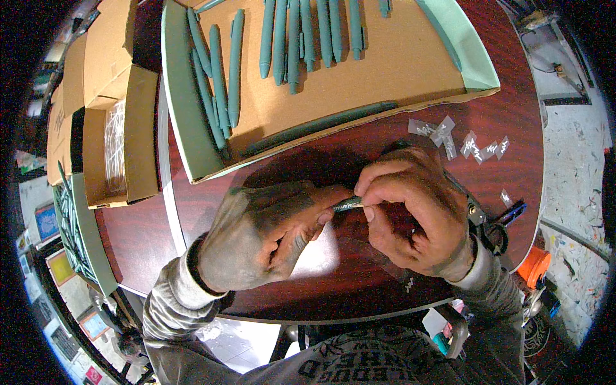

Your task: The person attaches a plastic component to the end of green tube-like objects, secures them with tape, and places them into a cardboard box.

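Over the table's near half, my left hand and my right hand meet around a dark green pen. Fingertips of both hands pinch it; only a short stretch with pale printing shows between them, and the rest of it is hidden. Just beyond my hands stands a shallow cardboard tray with pale green walls. Several green pens lie in it, mostly pointing toward me. A single dark pen rests along its near wall.
Small transparent film pieces with white marks lie right of the tray. Scissors and a blue-black tool are by my right wrist. At left, an open cardboard box holds wrapped contents, beside a green-walled box of pens.
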